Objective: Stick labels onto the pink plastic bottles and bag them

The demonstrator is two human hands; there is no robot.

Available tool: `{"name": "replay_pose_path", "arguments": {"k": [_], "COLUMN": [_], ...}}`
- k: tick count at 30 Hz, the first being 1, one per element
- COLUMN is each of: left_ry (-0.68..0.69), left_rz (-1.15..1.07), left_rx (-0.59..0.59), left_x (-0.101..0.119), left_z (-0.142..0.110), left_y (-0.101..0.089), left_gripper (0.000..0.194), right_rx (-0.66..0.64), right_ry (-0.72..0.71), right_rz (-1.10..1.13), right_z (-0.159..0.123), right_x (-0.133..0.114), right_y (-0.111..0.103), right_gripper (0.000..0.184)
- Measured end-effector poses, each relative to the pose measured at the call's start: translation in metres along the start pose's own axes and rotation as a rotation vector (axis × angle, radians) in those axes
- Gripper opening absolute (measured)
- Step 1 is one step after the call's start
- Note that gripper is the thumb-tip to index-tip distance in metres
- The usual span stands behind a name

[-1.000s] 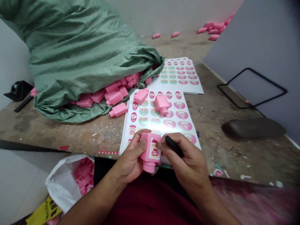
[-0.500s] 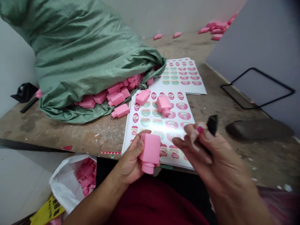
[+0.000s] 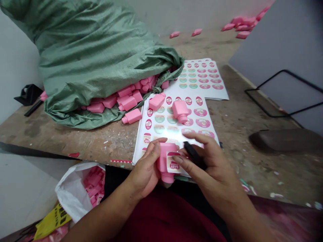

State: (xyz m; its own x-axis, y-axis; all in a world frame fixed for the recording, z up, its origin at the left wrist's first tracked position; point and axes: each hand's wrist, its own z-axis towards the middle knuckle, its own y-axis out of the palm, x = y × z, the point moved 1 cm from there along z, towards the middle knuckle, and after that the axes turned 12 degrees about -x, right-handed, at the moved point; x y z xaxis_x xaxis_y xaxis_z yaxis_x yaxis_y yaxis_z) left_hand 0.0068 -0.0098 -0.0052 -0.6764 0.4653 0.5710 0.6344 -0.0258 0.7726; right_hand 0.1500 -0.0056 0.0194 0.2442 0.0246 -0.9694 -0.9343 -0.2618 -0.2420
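While left grip (image 3: 145, 170) clamps bottle (image 3: 163, 160), right grip (image 3: 213, 168) black tool (image 3: 193, 153), bag (image 3: 72, 191) apparently holds bottles (image 3: 95, 183).

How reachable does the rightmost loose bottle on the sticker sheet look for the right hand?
Probably yes: only sticker sheet seems to separate the right hand from the loose bottle, though the black object and label occupying its fingers may hinder grasping.

The left grip (image 3: 145, 171) held a pink bottle (image 3: 163, 159); the right grip (image 3: 213, 168) held a black object (image 3: 193, 154) and touched a label (image 3: 174, 164) against the bottle. Sticker sheets (image 3: 137, 154) lay on the tabletop (image 3: 118, 139).
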Motion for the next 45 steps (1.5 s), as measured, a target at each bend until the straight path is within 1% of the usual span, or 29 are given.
{"name": "replay_pose_path", "arguments": {"k": [2,3,11,17,24,27,30,33,35,37,40,42,45], "left_ry": [-0.004,-0.003,0.024,0.030,0.026,-0.002,-0.021,0.003,-0.015,-0.062,-0.106,-0.103,-0.104], "left_rz": [-0.011,-0.014,0.008,0.058,0.117,0.162,0.228,0.251,0.226,0.193,0.172,0.187,0.227], "left_rx": [-0.007,-0.010,-0.016,-0.009,-0.018,-0.043,-0.085,-0.092,-0.075,-0.058,-0.056,-0.057,-0.041], "left_x": [0.000,0.000,-0.002,-0.002,-0.001,0.000,0.001,0.002,0.003,0.004,0.006,0.007,0.006], "left_z": [0.000,0.000,0.000,0.000,-0.001,-0.003,-0.005,-0.006,-0.007,-0.009,-0.011,-0.012,-0.014], "left_y": [0.001,0.001,-0.006,-0.006,-0.006,-0.008,-0.011,-0.011,-0.008,-0.004,0.001,0.002,0.001], "left_gripper": [0.038,0.038,0.030,0.029,0.028,0.034,0.045,0.046,0.046,0.047,0.053,0.059,0.069], "right_rx": [-0.008,-0.014,0.008,0.034,0.012,0.014,0.043,0.117,0.158,0.164,0.150,0.136,0.014], "right_ry": [0.016,0.016,-0.030,-0.080,-0.033,-0.044,-0.119,-0.231,-0.235,-0.155,-0.014,0.016,0.018], "right_rz": [-0.003,-0.011,-0.043,-0.043,-0.091,-0.170,-0.340,-0.530,-0.578,-0.491,-0.195,-0.044,0.043], "right_z": [0.001,0.001,0.004,0.004,0.005,0.004,0.003,0.005,0.008,0.011,0.013,0.013,0.013], "right_x": [0.000,0.001,0.002,0.010,0.012,0.012,0.012,0.012,0.012,0.014,0.014,0.013,0.011], "right_y": [0.002,0.004,0.008,0.013,0.011,0.011,0.013,0.010,0.005,-0.003,-0.009,-0.008,0.001], "right_gripper": [0.052,0.055,0.046,0.043,0.043,0.042,0.039,0.032,0.028,0.023,0.017,0.018,0.023]}}
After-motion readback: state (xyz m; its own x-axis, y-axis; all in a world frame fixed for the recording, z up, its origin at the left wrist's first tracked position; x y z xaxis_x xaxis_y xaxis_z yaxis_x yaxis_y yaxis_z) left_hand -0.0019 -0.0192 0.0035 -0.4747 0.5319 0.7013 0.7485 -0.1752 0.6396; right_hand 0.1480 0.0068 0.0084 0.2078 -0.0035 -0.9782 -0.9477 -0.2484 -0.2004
